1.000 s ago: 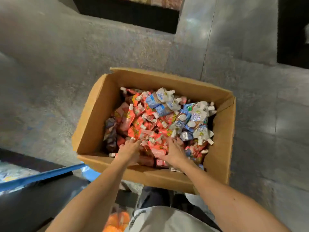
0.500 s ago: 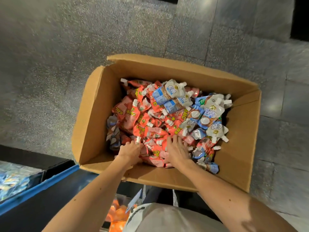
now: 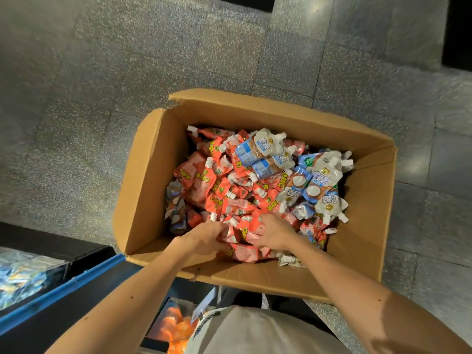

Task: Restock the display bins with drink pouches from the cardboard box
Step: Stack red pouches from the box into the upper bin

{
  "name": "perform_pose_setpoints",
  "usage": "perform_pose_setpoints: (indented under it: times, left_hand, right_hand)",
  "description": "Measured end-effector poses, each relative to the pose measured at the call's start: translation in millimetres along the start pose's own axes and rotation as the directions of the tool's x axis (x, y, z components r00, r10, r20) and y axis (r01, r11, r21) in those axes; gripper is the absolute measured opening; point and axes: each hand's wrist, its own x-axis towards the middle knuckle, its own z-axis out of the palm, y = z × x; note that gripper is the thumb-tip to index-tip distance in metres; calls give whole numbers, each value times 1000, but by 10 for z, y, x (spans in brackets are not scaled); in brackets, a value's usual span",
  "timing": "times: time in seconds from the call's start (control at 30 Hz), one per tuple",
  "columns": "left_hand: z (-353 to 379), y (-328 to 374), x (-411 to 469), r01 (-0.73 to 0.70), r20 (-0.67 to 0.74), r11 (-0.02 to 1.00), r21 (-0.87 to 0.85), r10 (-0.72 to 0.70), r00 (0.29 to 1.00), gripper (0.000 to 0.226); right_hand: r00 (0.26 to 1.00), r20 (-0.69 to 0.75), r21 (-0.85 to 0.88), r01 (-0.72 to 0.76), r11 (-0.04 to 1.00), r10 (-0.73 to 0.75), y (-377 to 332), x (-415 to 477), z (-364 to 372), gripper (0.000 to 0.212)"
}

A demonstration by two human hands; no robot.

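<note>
An open cardboard box (image 3: 143,190) stands on the floor, full of spouted drink pouches. Red pouches (image 3: 219,190) fill the left and middle; blue-and-white pouches (image 3: 265,149) lie at the far middle and right. My left hand (image 3: 204,237) and my right hand (image 3: 275,232) are both down in the near part of the box, fingers curled around a bunch of red pouches (image 3: 242,236) held between them. The fingertips are buried in the pile.
A display bin (image 3: 23,277) with blue pouches sits at the lower left behind a blue rail (image 3: 63,287). Another bin (image 3: 173,325) with orange packs shows at the bottom, under my shirt. Grey speckled floor tiles surround the box.
Both hands have closed in toward each other and gathered red pouches between them. The view has shifted, so the box sits further right in frame.
</note>
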Motion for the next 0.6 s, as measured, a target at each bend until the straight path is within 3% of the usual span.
perform_pose_setpoints:
  times: [0.1, 0.17, 0.23, 0.37, 0.47, 0.6]
  left_hand:
    - [-98, -44, -87, 2, -57, 983, -182, -13, 998, 28]
    - [-216, -94, -169, 18, -108, 943, -332, -57, 993, 27]
    - [-366, -92, -277, -20, -179, 872, -490, -79, 981, 11]
    - [-626, 107, -543, -86, -299, 720, -688, -173, 938, 5]
    - [-663, 325, -728, -131, -322, 554, -822, -263, 910, 12]
    - [-585, 699, -977, -271, -381, 305, -913, -400, 833, 13]
  right_hand:
    - [992, 32, 346, -128, 929, 125, 15, -40, -136, 100]
    - [983, 54, 540, -179, 822, 178, 31, -42, -205, 111]
    - [978, 74, 665, -192, 722, 193, 47, -79, -271, 117]
    - [991, 115, 888, -135, 440, 71, -53, -245, -438, 65]
    - [992, 111, 973, -96, 207, -59, -189, -454, -577, 59]
    - [973, 48, 998, -35, 61, -227, -357, -881, -750, 37]
